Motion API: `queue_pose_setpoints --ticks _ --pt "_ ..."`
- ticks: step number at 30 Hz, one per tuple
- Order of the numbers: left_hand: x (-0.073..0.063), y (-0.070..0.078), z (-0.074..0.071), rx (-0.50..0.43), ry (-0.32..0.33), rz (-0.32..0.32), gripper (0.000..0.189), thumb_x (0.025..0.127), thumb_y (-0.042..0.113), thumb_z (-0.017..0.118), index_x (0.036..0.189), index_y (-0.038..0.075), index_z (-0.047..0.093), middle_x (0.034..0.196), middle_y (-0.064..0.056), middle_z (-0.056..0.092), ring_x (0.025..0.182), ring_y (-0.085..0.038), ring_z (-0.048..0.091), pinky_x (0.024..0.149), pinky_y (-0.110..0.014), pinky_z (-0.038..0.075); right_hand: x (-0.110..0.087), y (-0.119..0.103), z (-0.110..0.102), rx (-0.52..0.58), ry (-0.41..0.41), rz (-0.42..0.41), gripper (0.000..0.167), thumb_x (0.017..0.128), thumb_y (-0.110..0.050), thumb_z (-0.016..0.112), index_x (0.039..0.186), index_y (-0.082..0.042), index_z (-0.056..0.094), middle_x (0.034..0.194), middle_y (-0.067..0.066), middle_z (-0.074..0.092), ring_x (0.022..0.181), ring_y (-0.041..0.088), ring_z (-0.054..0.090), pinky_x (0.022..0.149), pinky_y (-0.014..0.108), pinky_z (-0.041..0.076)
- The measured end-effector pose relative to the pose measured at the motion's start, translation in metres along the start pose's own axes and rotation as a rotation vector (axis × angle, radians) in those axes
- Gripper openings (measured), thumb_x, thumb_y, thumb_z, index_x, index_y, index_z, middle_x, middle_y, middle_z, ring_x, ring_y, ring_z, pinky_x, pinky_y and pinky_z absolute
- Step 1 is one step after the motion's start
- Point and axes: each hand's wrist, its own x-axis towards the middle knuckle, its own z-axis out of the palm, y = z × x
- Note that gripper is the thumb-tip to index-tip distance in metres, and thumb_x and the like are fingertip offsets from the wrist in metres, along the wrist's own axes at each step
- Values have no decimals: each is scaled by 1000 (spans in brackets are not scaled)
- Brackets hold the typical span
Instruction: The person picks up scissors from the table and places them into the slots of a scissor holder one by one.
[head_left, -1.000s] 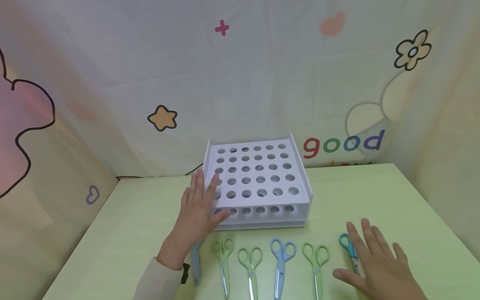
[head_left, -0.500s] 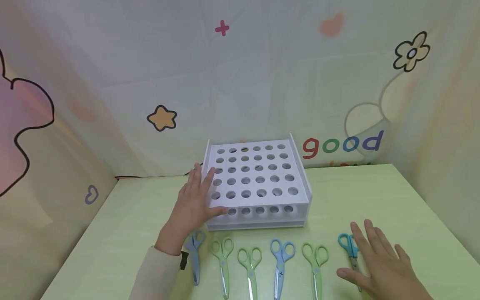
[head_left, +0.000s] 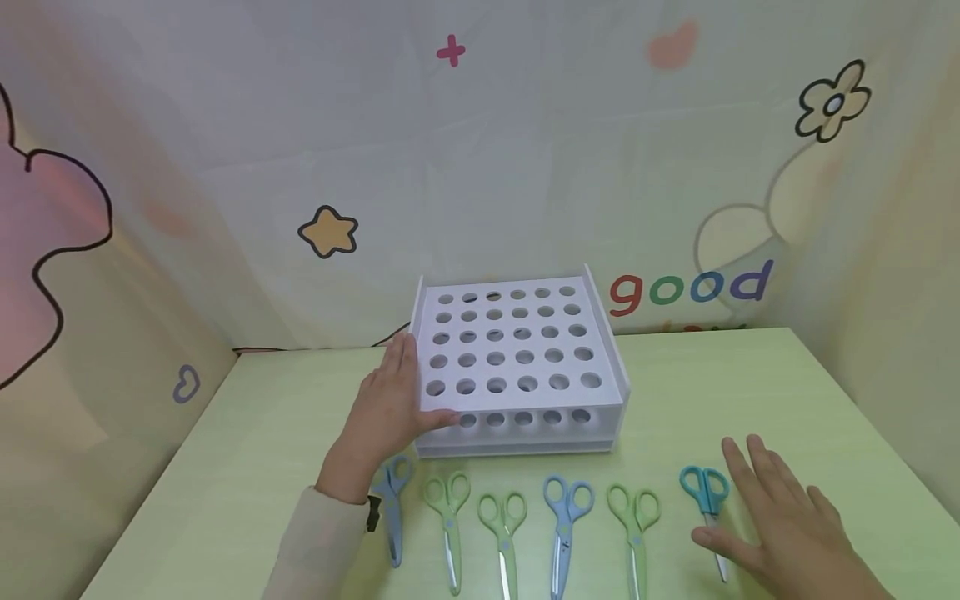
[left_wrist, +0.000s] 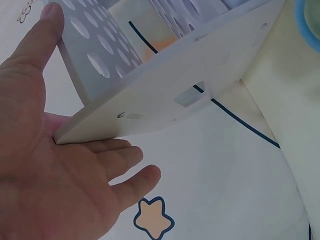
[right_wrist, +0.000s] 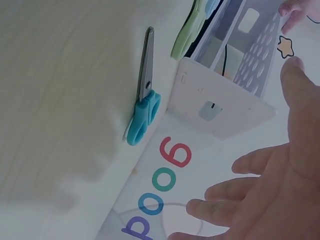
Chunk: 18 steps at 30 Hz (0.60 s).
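A pale cloth [head_left: 525,167] with drawings hung past the far edge of the light green table [head_left: 262,467]. The white rack [head_left: 510,371], full of round holes, stood near the middle of that far edge. Its front looked at the person, and its long front board ran from side to side, about level with the far edge.

The left hand [head_left: 384,408] was at the rack's left side, thumb across the front, fingers lying fairly straight along the side, not squeezed tight. The right hand [head_left: 798,533] was spread out and held nothing, toward the table's right edge.

I thought the person was at the getting-ready step, with the rack being kept steady. No scissors were in the rack yet. To pick up the teal scissors [head_left: 709,504], the right hand would need to move left and pinch the handles.

Those scissors lay just left of the right hand. They pointed toward the person, handles toward the far edge, their long line leaning a bit so the tip went right. Five more lay left of them in a row, two blue scissors [head_left: 563,529] and three green scissors [head_left: 635,529], handles also toward the far edge.
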Motion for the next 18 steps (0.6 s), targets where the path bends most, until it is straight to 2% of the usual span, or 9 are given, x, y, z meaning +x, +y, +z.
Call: queue_pose_setpoints --ticks 6,11,18 --pt "0 2 -2 0 -24 -28 128 76 53 86 156 -11 10 164 -27 14 139 -37 36 109 -58 31 3 7 -2 -10 8 -24 111 89 -56 71 160 2 7 158 37 13 140 58 19 97 78 21" --pt "0 2 -1 -26 -18 -16 126 76 51 87 157 -9 11 163 -25 17 121 -35 47 106 -59 34 7 18 -2 2 2 -31 110 90 -53 71 159 5 8 156 40 16 138 59 23 93 77 30" --pt "0 3 -1 -51 -12 -15 126 75 48 89 157 -8 11 162 -23 19 114 -32 50 105 -58 35 14 28 -3 111 -66 26 100 96 -50 65 160 1 9 157 40 12 137 62 20 92 79 27"
